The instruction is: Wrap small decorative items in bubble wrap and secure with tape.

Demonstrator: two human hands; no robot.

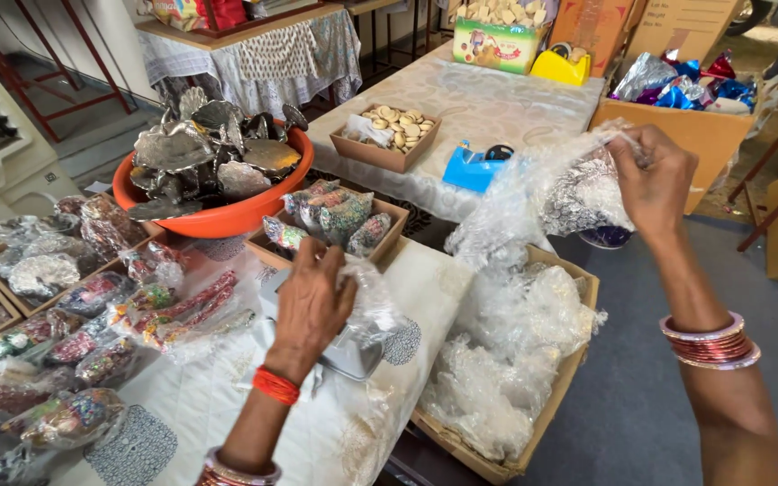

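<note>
Your right hand [655,175] is raised above the cardboard box of clear wrap [578,279], and its fingers are pinched together on the upper edge of a clear plastic sheet [506,202]. This sheet hangs around a silver foil-covered piece [587,193], which is just beside your palm. Your left hand [312,301] is lower, over the table [227,414] with the white cloth, and its fingers are closed on the other end of the same crinkled plastic, near a grey object [353,355] that lies under it. Behind your left hand stands a small cardboard tray of colourful wrapped pieces [335,216], and next to it an orange basin [218,216] full of silver leaf-shaped pieces. A blue tape dispenser [474,166] sits on the far table, well apart from both hands.
</note>
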